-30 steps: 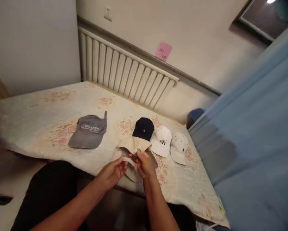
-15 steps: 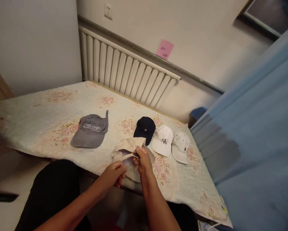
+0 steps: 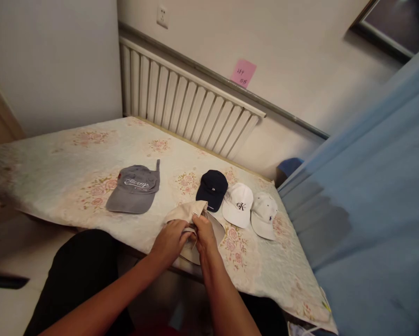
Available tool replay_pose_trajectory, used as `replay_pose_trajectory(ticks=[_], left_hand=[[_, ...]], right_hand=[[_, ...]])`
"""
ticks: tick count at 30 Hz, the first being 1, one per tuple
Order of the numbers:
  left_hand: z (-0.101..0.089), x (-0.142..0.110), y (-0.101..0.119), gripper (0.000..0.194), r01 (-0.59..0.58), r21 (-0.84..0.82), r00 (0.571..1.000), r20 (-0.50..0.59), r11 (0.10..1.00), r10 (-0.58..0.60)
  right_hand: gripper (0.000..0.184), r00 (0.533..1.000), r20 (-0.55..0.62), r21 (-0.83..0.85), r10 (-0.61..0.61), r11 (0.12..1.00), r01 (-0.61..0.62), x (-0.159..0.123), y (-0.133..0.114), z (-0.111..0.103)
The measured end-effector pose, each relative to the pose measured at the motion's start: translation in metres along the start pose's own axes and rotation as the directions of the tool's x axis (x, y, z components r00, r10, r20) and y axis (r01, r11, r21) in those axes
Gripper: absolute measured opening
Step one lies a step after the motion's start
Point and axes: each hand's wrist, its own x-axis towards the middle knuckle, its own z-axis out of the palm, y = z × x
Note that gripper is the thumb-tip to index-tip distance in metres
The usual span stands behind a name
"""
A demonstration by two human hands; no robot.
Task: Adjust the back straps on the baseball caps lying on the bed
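Note:
A beige cap (image 3: 185,212) lies at the near edge of a table covered with a floral cloth (image 3: 73,163). My left hand (image 3: 171,239) and my right hand (image 3: 203,231) are both closed on the cap's back strap area, fingers pinched together over it. Behind it, a navy cap (image 3: 212,187), a white cap with a black logo (image 3: 238,204) and an off-white cap (image 3: 263,214) sit in a row. A grey cap with lettering (image 3: 134,187) lies apart to the left.
A white radiator (image 3: 185,102) runs along the wall behind the table, with a pink sticky note (image 3: 243,73) above it. A blue curtain (image 3: 370,196) hangs at the right. My dark-clothed knee (image 3: 80,275) is below the table edge.
Both hands lowered the beige cap onto the cloth and closed together on its back. The cap's crown has flattened.

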Motion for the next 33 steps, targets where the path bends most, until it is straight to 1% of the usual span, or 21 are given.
replay_pose_trajectory(ticks=[3, 5, 7, 9, 11, 13, 14, 16, 18, 21, 22, 23, 26, 27, 28, 29, 32, 33], left_hand=[[0.000, 0.004, 0.001, 0.015, 0.038, -0.015, 0.999, 0.039, 0.999, -0.037], [-0.002, 0.005, 0.001, 0.015, 0.058, -0.059, 0.997, 0.055, 0.997, -0.055], [-0.006, 0.006, 0.001, 0.017, 0.082, -0.158, 0.995, 0.077, 0.984, -0.070], [-0.010, 0.004, 0.000, 0.023, 0.124, -0.294, 0.988, 0.120, 0.948, -0.092], [-0.014, 0.002, -0.003, 0.028, 0.206, -0.433, 0.974, 0.180, 0.878, -0.139], [-0.018, 0.000, -0.006, 0.031, 0.289, -0.572, 0.954, 0.239, 0.768, -0.182], [-0.020, -0.001, -0.007, 0.032, 0.316, -0.635, 0.947, 0.257, 0.705, -0.193], [-0.028, -0.002, -0.005, 0.034, 0.328, -0.733, 0.945, 0.259, 0.596, -0.202], [-0.038, -0.001, 0.001, 0.036, 0.328, -0.779, 0.944, 0.245, 0.535, -0.223], [-0.053, 0.002, 0.012, 0.036, 0.357, -0.798, 0.928, 0.246, 0.486, -0.279], [-0.056, 0.003, 0.014, 0.036, 0.364, -0.804, 0.923, 0.245, 0.470, -0.295], [-0.058, 0.003, 0.015, 0.035, 0.367, -0.811, 0.920, 0.244, 0.455, -0.308], [-0.057, 0.003, 0.011, 0.033, 0.371, -0.827, 0.915, 0.246, 0.423, -0.321], [-0.056, 0.002, 0.009, 0.033, 0.371, -0.828, 0.914, 0.248, 0.419, -0.320], [-0.055, 0.002, 0.006, 0.033, 0.371, -0.830, 0.915, 0.249, 0.417, -0.318], [-0.054, 0.001, 0.004, 0.033, 0.370, -0.831, 0.915, 0.249, 0.414, -0.317], [-0.053, 0.000, 0.001, 0.035, 0.372, -0.844, 0.911, 0.254, 0.386, -0.324], [-0.053, 0.000, 0.001, 0.035, 0.374, -0.850, 0.909, 0.257, 0.371, -0.328]], right_hand=[[0.020, 1.000, 0.009, 0.012, -0.023, 1.000, 0.023, 0.000, 0.000, 0.001], [0.021, 0.999, 0.008, 0.020, -0.040, 0.999, 0.040, 0.001, 0.000, 0.000], [0.021, 0.999, 0.001, 0.028, -0.053, 0.998, 0.053, 0.003, -0.001, -0.002], [0.021, 0.998, -0.012, 0.032, -0.056, 0.998, 0.057, 0.004, -0.003, -0.004], [0.020, 0.998, -0.025, 0.032, -0.049, 0.998, 0.050, 0.006, -0.003, -0.006], [0.020, 0.999, -0.038, 0.031, -0.038, 0.999, 0.039, 0.007, -0.004, -0.007], [0.020, 0.999, -0.043, 0.030, -0.033, 0.999, 0.034, 0.007, -0.004, -0.007], [0.020, 0.998, -0.056, 0.028, -0.026, 0.999, 0.027, 0.008, -0.005, -0.007], [0.019, 0.997, -0.072, 0.017, -0.026, 0.999, 0.027, 0.009, -0.006, -0.007], [0.017, 0.993, -0.106, -0.015, -0.052, 0.999, 0.050, 0.010, -0.007, -0.006], [0.019, 0.991, -0.120, -0.024, -0.065, 0.998, 0.063, 0.009, -0.008, -0.005], [0.025, 0.987, -0.138, -0.038, -0.087, 0.996, 0.083, 0.009, -0.009, -0.005], [0.057, 0.964, -0.169, -0.109, -0.203, 0.976, 0.186, 0.005, -0.014, -0.006], [0.061, 0.957, -0.157, -0.140, -0.243, 0.965, 0.222, 0.004, -0.015, -0.006], [0.060, 0.954, -0.134, -0.172, -0.269, 0.954, 0.245, 0.004, -0.017, -0.007], [0.053, 0.957, -0.100, -0.197, -0.273, 0.948, 0.250, 0.003, -0.018, -0.008], [0.022, 0.980, -0.009, -0.226, -0.199, 0.955, 0.192, 0.004, -0.020, -0.010], [0.017, 0.985, 0.012, -0.225, -0.172, 0.959, 0.171, 0.004, -0.020, -0.011]])
